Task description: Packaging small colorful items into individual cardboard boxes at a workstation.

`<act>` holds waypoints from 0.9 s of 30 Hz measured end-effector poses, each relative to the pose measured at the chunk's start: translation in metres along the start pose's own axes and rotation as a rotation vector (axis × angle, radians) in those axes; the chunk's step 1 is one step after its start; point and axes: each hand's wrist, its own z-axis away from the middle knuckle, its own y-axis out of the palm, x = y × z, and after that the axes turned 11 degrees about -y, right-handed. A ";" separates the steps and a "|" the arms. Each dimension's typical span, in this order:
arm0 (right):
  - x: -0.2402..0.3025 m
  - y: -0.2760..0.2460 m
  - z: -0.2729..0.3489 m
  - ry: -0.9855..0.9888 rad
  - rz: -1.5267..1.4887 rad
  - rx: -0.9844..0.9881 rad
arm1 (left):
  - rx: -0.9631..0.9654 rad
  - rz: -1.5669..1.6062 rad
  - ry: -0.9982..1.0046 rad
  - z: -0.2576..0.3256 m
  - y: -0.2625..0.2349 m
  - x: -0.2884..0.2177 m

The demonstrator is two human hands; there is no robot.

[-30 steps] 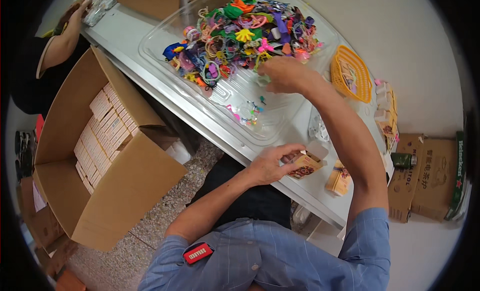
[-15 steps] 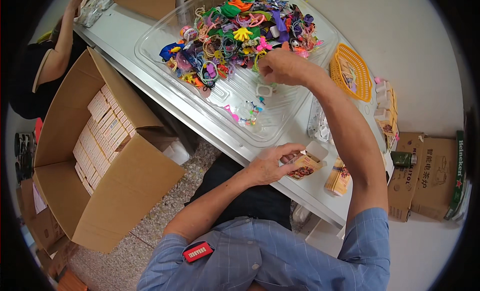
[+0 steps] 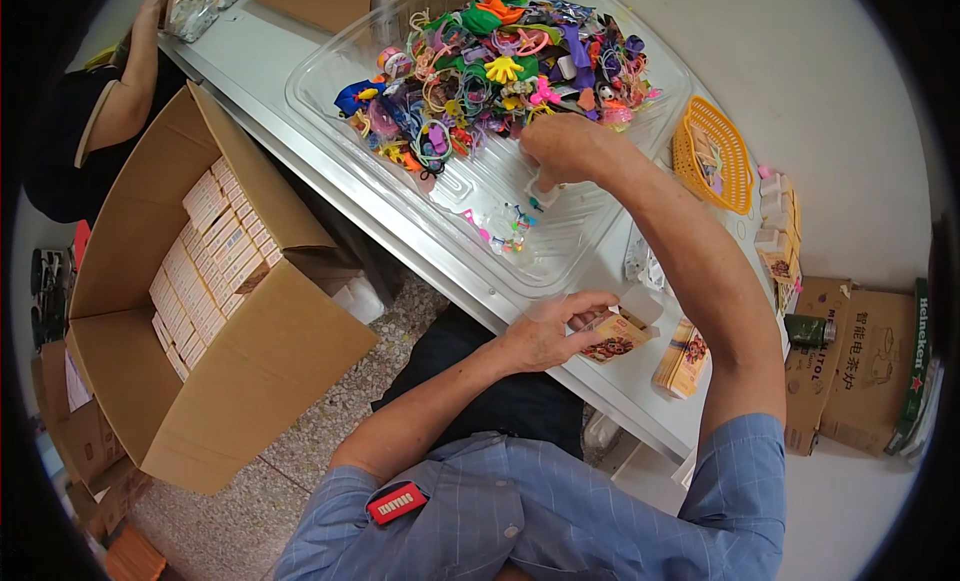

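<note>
Right hand: the right hand (image 3: 562, 149) is in the clear tray (image 3: 640, 196), fingers curled narrow and pinched on a small pale piece (image 3: 541, 193) at its lower edge. A second ago it lay flatter against the toy heap; it has since drawn back toward 6 o'clock, off the pile, with the piece between its fingertips.

Left hand: the left hand (image 3: 548, 331) holds a small open box (image 3: 618, 333) at the near edge of the counter (image 3: 262, 69), thumb and fingers wrapped round its left end. It has stayed put across the three pictures, flap up toward 1 o'clock.

Toys: the toy heap (image 3: 490, 66) fills the far half of the tray, at 11 o'clock from the right hand. A few loose bits (image 3: 508, 226) lie on the bare tray floor between the two hands.

Meaning: judged from the shift, a pick looks made; the piece is out of the heap, and the box waits well apart from it at 5 o'clock.

Around: an orange basket (image 3: 712, 153) sits at 3 o'clock from the tray, flat cartons (image 3: 682, 356) just beside the box. A large carton (image 3: 215, 281) of small boxes stands on the floor at 9 o'clock. Another person's arm (image 3: 135, 76) reaches over the counter at far left.
</note>
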 end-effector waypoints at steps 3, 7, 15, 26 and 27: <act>-0.001 -0.002 0.002 -0.011 -0.032 0.049 | -0.005 -0.024 -0.026 0.001 -0.002 -0.002; -0.005 -0.002 0.008 -0.063 -0.102 0.070 | -0.004 -0.001 0.010 -0.001 0.000 0.001; -0.001 -0.052 0.096 0.009 -0.522 -0.419 | -0.105 -0.022 0.049 0.002 0.002 -0.001; 0.055 0.006 0.222 0.184 -1.052 -0.840 | -0.256 -0.082 0.182 0.005 0.007 0.003; 0.062 0.018 0.228 0.210 -1.144 -0.837 | -0.266 -0.115 0.198 0.005 0.006 0.002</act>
